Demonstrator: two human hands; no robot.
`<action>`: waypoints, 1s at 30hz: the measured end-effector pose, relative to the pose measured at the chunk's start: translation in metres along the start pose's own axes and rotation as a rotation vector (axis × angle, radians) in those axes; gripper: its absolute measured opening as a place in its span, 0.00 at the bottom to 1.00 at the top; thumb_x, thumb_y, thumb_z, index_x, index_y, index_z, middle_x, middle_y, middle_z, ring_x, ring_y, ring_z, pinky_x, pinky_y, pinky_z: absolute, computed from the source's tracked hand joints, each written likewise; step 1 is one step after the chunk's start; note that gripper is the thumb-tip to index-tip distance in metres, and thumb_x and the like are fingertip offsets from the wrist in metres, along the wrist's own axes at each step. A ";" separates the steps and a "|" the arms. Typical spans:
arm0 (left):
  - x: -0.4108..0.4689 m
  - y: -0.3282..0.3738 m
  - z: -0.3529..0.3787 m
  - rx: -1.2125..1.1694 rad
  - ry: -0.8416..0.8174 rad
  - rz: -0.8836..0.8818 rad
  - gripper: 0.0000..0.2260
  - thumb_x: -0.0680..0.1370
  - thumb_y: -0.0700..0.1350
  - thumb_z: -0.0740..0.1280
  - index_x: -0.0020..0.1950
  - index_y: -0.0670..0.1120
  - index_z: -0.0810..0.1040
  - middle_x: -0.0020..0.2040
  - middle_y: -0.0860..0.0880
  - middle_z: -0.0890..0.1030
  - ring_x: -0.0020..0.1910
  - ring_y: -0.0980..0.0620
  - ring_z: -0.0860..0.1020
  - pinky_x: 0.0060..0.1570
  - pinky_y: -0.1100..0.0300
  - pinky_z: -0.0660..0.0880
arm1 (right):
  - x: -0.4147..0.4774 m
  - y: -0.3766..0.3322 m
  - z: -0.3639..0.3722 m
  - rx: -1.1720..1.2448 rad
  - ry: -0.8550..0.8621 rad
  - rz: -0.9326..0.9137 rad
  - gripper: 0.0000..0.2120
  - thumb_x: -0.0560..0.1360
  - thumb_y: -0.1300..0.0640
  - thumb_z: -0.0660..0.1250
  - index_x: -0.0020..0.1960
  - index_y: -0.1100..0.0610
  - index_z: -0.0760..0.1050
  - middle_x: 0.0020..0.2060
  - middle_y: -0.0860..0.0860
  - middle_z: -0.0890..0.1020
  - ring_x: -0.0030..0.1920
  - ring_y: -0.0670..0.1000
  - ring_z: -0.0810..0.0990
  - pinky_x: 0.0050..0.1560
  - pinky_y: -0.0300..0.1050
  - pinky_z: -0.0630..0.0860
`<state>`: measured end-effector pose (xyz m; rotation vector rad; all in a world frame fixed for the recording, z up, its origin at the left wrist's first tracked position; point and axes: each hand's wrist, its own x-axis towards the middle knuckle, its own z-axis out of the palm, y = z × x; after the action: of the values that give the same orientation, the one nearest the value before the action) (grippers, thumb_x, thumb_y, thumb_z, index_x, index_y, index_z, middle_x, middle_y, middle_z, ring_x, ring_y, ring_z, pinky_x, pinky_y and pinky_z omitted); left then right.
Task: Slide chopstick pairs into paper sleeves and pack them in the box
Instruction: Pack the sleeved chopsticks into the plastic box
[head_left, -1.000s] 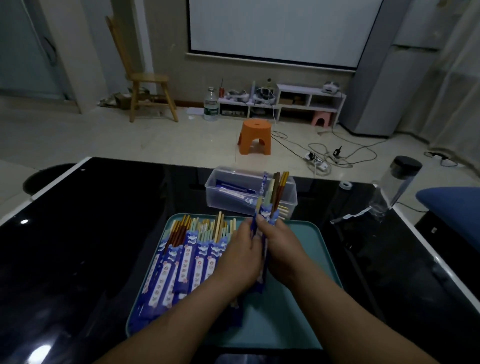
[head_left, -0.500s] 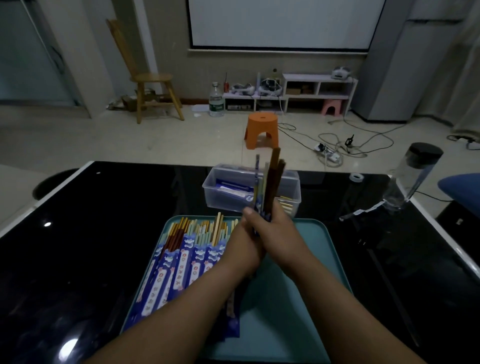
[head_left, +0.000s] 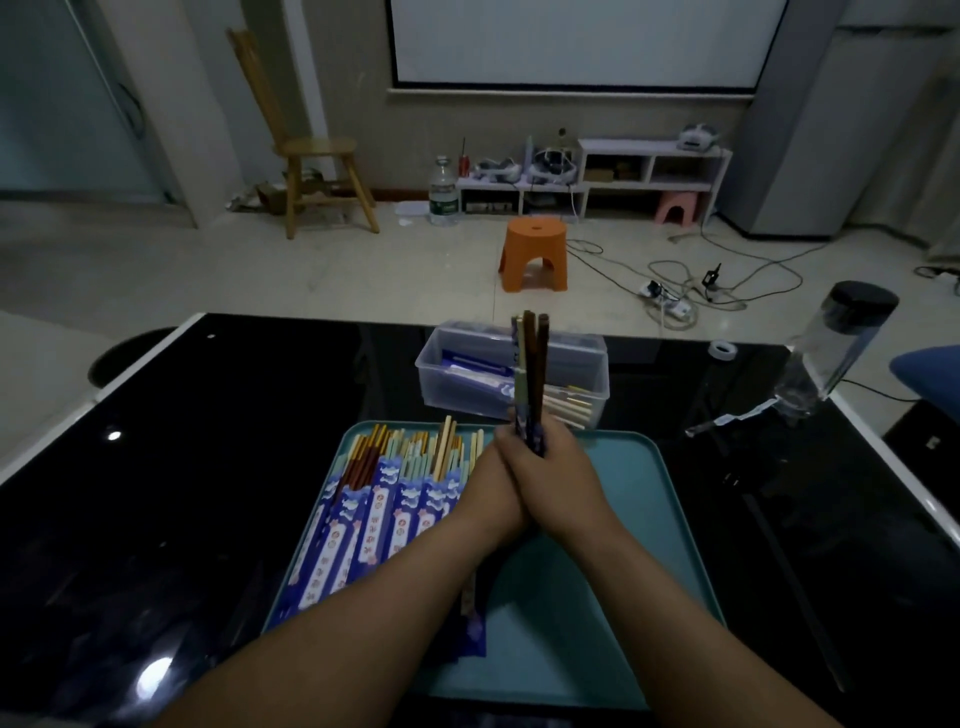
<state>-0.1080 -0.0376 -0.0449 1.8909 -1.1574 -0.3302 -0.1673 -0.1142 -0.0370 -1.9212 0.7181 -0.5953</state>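
Both hands are pressed together over a teal tray (head_left: 644, 525), gripping an upright bundle of sleeved chopsticks (head_left: 531, 374). My left hand (head_left: 491, 493) wraps it from the left, and my right hand (head_left: 558, 486) from the right. Dark chopstick tips stick out above the hands; blue sleeve ends hang below the wrists. A row of chopsticks in blue patterned sleeves (head_left: 379, 514) lies on the tray's left half. Behind the tray stands a clear plastic box (head_left: 576, 366) holding sleeved pairs and some pale bare chopsticks.
The tray and box sit on a glossy black table (head_left: 208, 467) with white edges. A clear bottle with a black cap (head_left: 836, 348) and a tape roll (head_left: 723, 349) stand at the far right. An orange stool (head_left: 534, 253) and cables lie on the floor beyond.
The bundle has been raised from leaning forward to standing nearly upright, and both hands have lifted and closed tighter around it. The view has also tilted slightly.
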 end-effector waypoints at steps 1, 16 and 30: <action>0.008 -0.002 -0.003 -0.105 0.008 -0.037 0.18 0.82 0.30 0.64 0.71 0.42 0.72 0.63 0.54 0.72 0.49 0.69 0.72 0.48 0.80 0.70 | 0.004 -0.001 -0.002 0.055 -0.012 -0.021 0.12 0.79 0.38 0.66 0.57 0.42 0.77 0.55 0.45 0.82 0.56 0.46 0.81 0.58 0.48 0.77; 0.177 -0.035 -0.098 0.840 -0.299 0.072 0.12 0.79 0.55 0.70 0.62 0.57 0.76 0.54 0.53 0.80 0.50 0.51 0.77 0.47 0.53 0.73 | 0.108 0.038 -0.020 -0.881 0.003 -0.353 0.06 0.76 0.55 0.64 0.51 0.50 0.77 0.47 0.51 0.84 0.49 0.58 0.80 0.53 0.52 0.67; 0.161 -0.075 -0.096 0.558 -0.378 -0.050 0.17 0.84 0.60 0.60 0.69 0.57 0.77 0.63 0.54 0.79 0.59 0.56 0.76 0.62 0.51 0.74 | 0.115 0.035 -0.043 -0.872 0.105 -0.374 0.09 0.84 0.49 0.57 0.47 0.48 0.73 0.42 0.46 0.76 0.46 0.52 0.76 0.47 0.46 0.60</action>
<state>0.0802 -0.1036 -0.0146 2.4130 -1.5750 -0.4379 -0.1226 -0.2341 -0.0388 -2.8920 0.7568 -0.6748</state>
